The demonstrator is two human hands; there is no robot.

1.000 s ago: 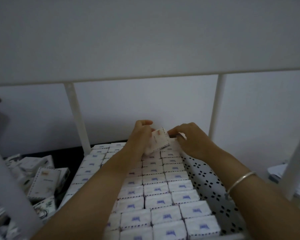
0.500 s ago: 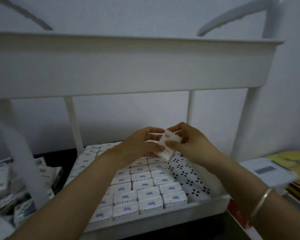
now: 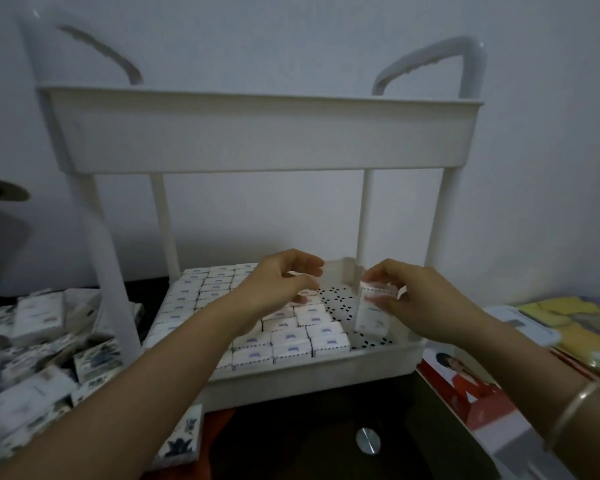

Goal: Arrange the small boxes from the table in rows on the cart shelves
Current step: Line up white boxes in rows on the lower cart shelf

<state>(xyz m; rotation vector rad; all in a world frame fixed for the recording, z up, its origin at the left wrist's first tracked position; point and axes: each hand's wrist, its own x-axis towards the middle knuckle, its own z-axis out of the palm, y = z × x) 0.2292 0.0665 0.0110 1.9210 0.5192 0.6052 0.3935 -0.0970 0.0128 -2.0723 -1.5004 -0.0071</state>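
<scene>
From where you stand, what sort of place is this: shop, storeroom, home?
Probably a room at home, though I can't be sure: a white plastic cart by a plain wall, small boxes heaped loose on a dark table, papers and folders stacked beside it.

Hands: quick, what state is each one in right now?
Left hand: loosely curled, holding nothing visible.
Right hand: pinching a small box by its top.
</scene>
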